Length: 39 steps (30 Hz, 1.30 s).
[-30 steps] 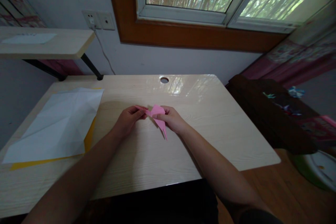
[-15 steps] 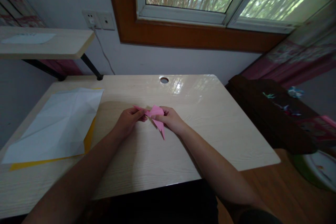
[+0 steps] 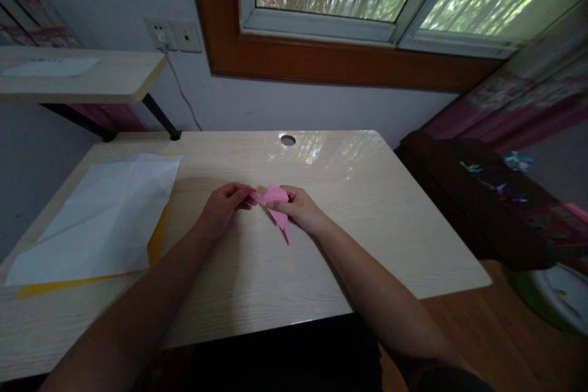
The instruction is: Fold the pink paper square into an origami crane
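A pink folded-paper figure [image 3: 276, 194] is held between both hands, just over the pale wooden desk [image 3: 257, 282]. My left hand [image 3: 228, 201] pinches its narrow left strip between thumb and fingers. My right hand [image 3: 297, 205] grips the wide body, thumb on the near face and fingers behind. From the body a pointed tip slants down toward me, below the right thumb. My left fingers hide the far end of the narrow strip.
White creased paper [image 3: 101, 214] lies over a yellow sheet [image 3: 157, 245] at the desk's left. A raised shelf [image 3: 128, 70] stands at the back left. Small coloured items sit on a dark cabinet [image 3: 478, 208] at the right, near a round white-topped object [image 3: 567, 294].
The pink tip that stuck out beyond my left fingers is now covered by them, and that hand has shifted slightly left. My right hand stays nearly still.
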Motion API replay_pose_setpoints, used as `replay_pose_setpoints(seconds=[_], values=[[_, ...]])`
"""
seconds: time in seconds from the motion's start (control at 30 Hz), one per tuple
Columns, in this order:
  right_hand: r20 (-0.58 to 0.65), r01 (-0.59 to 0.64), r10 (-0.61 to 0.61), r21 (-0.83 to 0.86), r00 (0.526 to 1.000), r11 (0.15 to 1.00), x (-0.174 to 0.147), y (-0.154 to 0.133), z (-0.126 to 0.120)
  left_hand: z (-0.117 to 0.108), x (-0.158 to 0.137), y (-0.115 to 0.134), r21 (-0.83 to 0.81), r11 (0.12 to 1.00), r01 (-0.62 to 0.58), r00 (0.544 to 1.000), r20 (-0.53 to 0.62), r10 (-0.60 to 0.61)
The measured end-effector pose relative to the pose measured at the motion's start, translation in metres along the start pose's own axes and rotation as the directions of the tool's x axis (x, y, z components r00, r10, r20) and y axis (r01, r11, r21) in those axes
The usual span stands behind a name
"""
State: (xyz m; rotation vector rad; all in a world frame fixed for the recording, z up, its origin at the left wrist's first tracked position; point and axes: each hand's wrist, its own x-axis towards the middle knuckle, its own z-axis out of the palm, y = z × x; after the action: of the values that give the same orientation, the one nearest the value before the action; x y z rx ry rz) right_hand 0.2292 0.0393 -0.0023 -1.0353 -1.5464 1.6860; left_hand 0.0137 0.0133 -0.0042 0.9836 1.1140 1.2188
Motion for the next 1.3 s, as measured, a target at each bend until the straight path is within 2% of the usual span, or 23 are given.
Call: replay_pose_setpoints(seconds=[0.07,0.2,0.27,0.6,0.8,1.3], values=[[-0.003,0.005,-0.005,-0.005,1.000,1.000,-0.0001,0.0002,0.0003,0.0011,-0.0008,0.0013,0.040,0.999,-0.019,0.999,0.034,0.017],[-0.012,0.022,-0.023,-0.045,1.000,0.999,-0.0007,-0.0004,0.0012,0.0009,-0.0025,0.0017,0.254,0.964,-0.074,0.985,0.172,0.031],[-0.010,0.036,-0.036,-0.063,0.999,0.997,-0.0012,-0.0014,0.0015,0.0005,-0.0030,0.0014,0.311,0.947,-0.084,0.981,0.192,0.024],[0.025,0.041,-0.040,-0.054,0.999,0.998,-0.0025,-0.0040,0.0019,0.0027,-0.0034,-0.0011,0.202,0.977,-0.062,0.996,0.071,0.049],[0.040,0.028,-0.027,-0.038,0.999,0.999,-0.0016,-0.0032,-0.0002,0.0019,-0.0017,-0.0033,0.070,0.996,-0.060,0.998,0.014,0.059],[0.048,0.011,-0.011,0.007,0.999,1.000,0.0004,-0.0005,-0.0013,-0.0039,0.0005,0.0031,-0.055,0.991,-0.119,0.977,-0.184,0.107]])
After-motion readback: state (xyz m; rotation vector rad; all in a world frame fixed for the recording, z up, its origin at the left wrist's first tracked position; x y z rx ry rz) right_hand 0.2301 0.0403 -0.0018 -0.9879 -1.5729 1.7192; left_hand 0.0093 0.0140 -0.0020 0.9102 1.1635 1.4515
